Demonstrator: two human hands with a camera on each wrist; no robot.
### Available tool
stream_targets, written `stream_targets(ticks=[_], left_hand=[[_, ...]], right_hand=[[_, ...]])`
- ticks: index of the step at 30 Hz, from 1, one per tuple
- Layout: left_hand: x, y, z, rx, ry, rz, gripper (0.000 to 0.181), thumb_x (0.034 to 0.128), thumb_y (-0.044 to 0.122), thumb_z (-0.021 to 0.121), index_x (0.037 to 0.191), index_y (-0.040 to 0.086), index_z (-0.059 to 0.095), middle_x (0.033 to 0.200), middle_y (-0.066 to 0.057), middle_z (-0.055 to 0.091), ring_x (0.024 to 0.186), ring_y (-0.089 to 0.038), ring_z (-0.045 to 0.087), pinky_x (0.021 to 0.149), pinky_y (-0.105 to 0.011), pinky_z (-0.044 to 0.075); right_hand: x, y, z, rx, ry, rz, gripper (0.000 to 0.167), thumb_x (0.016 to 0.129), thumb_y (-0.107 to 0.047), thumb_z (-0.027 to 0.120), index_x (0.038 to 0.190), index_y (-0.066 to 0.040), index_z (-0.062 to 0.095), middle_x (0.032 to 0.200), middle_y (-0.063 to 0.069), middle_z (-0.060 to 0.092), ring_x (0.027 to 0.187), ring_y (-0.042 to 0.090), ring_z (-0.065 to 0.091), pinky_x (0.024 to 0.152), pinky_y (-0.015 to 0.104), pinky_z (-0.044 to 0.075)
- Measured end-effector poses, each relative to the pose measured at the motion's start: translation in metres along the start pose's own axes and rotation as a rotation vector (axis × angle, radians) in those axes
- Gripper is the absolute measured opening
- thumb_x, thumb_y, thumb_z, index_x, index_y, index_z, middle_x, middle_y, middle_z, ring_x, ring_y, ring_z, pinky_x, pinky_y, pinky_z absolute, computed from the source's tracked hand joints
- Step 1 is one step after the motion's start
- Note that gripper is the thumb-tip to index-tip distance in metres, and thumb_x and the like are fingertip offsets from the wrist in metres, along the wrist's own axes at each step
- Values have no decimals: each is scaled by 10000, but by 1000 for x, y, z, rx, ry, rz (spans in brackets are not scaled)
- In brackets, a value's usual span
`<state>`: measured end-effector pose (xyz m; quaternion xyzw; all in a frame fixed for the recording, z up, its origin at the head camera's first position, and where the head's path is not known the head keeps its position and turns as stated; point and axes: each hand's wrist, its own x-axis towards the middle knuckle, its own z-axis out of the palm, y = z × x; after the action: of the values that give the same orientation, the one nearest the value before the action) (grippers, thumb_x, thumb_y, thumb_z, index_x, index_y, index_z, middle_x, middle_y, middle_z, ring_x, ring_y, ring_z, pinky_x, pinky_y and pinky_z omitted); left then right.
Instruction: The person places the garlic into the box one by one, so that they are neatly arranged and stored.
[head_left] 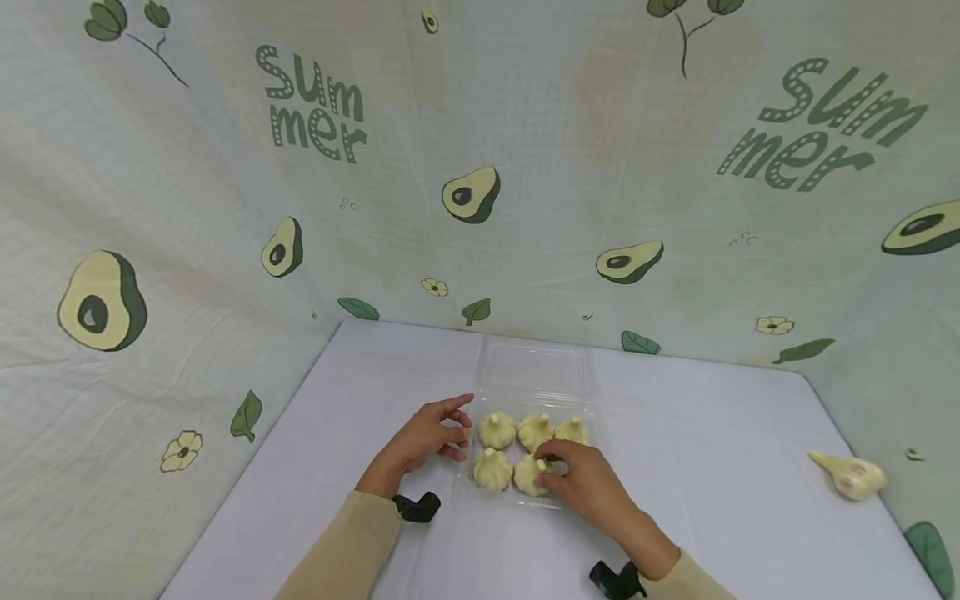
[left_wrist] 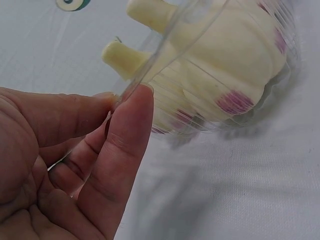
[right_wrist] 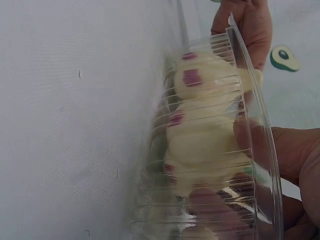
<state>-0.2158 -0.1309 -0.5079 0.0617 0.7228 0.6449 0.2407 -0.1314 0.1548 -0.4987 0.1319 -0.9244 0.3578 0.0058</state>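
A clear plastic clamshell box (head_left: 542, 502) lies opened on the table, its lid (head_left: 534, 371) folded back away from me. Garlic bulbs stand stem-up inside: three in the far row, a near-left garlic bulb (head_left: 492, 472), and another garlic bulb (head_left: 526, 477) at near middle. My right hand (head_left: 588, 483) grips that near-middle bulb, its fingers reaching inside the box. On the other side, my left hand (head_left: 429, 433) pinches the box's left rim between thumb and finger, plain in the left wrist view. Through the ribbed wall (right_wrist: 210, 160), the right wrist view shows purple-marked bulbs.
One more garlic bulb (head_left: 857, 477) lies on its side near the right table edge. The white-covered table (head_left: 697, 467) meets a printed cloth (head_left: 540, 250) hanging behind and at both sides.
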Motion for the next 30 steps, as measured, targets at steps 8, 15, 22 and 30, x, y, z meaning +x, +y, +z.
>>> stream_targets(ticks=[8, 15, 22, 30], left_hand=[[-1, 0, 0, -7, -8, 2, 730, 973, -78, 659, 1634, 86, 396, 1148, -134, 574, 820, -179, 660, 675, -319, 649], [-1, -1, -1, -10, -17, 4, 733, 978, -70, 660, 1638, 92, 389, 1163, -141, 572, 825, -181, 668, 683, -323, 650], [0, 0, -1, -7, -14, 6, 730, 975, -69, 661, 1636, 94, 396, 1159, -139, 573, 808, -178, 670, 681, -322, 649], [0, 0, 0, -1, -7, 2, 728, 971, -66, 669, 1632, 87, 402, 1152, -134, 573, 821, -180, 668, 680, -321, 650]], right_hand=[[0, 1, 0, 28, -15, 2, 251, 843, -202, 893, 1057, -224, 762, 1094, -35, 761, 1048, 211, 728, 809, 295, 605], [0, 2, 0, 40, -19, -11, 247, 845, -189, 890, 1055, -218, 762, 1108, -35, 757, 1033, 216, 723, 799, 280, 598], [1, 4, 0, 85, -22, -44, 243, 849, -149, 884, 1049, -195, 755, 1113, -4, 751, 974, 199, 726, 722, 207, 594], [2, 3, -1, 132, -27, -4, 287, 843, -153, 887, 1095, -162, 749, 1147, 65, 744, 872, 185, 735, 694, 199, 587]])
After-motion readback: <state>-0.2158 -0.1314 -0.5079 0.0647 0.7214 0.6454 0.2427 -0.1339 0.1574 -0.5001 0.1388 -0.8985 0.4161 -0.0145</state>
